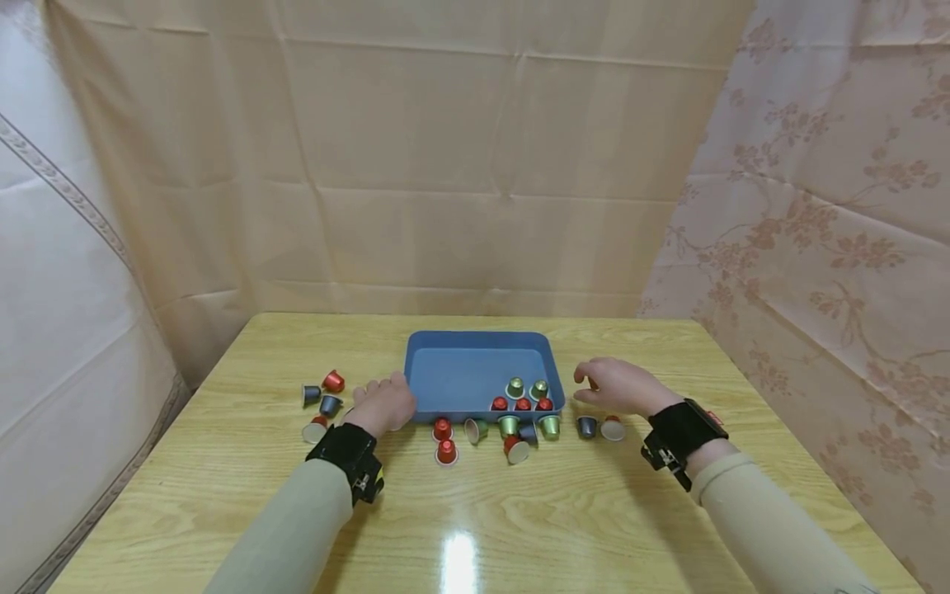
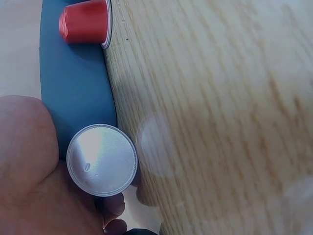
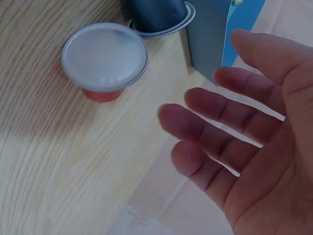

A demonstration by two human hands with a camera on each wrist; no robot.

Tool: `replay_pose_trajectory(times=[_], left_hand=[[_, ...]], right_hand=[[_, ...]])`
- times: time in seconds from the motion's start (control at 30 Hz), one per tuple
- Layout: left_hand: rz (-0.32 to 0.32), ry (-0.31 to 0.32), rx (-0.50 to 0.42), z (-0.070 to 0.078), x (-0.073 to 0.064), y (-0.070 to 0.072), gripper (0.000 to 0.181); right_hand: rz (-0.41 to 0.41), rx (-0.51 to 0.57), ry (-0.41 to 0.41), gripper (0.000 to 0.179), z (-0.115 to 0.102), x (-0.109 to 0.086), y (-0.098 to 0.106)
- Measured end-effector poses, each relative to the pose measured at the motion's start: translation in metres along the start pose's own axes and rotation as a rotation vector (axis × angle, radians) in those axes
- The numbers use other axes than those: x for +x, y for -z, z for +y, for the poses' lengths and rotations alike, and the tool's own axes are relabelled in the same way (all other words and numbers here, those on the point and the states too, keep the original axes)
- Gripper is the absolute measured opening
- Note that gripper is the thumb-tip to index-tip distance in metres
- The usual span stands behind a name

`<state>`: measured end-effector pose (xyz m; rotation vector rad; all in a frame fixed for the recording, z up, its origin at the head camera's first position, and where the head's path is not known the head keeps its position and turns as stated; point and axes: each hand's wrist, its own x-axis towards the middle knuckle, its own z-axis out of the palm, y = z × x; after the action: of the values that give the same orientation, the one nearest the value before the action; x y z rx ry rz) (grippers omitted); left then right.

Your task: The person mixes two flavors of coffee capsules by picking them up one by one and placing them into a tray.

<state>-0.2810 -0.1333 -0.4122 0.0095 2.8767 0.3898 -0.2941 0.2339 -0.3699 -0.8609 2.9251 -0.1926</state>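
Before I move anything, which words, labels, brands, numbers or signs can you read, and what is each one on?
No readable text in any view.
Red tag on the right wrist strap: too small to read.
Foil lids of the coffee capsule in the left hand and the red capsule near the right hand: no lettering visible.

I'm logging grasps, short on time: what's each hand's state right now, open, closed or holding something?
Left hand: holding a silver-lidded capsule.
Right hand: open, fingers loosely bent, holding nothing.
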Motion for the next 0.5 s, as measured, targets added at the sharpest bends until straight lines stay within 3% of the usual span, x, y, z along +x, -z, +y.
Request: replay_pose_trajectory(times=[0.3, 0.5], left_hand=[[0.003, -0.002, 0.001, 0.001, -0.002, 0.001, 0.019], [0.003, -0.004, 0.002, 0.0, -0.001, 0.0, 0.019]], right_hand=[[-0.052, -0.002, -0.068, 0.019, 0.011, -0.007, -0.001], [-0.182, 0.112, -0.219, 0.023, 0.011, -0.012, -0.001]])
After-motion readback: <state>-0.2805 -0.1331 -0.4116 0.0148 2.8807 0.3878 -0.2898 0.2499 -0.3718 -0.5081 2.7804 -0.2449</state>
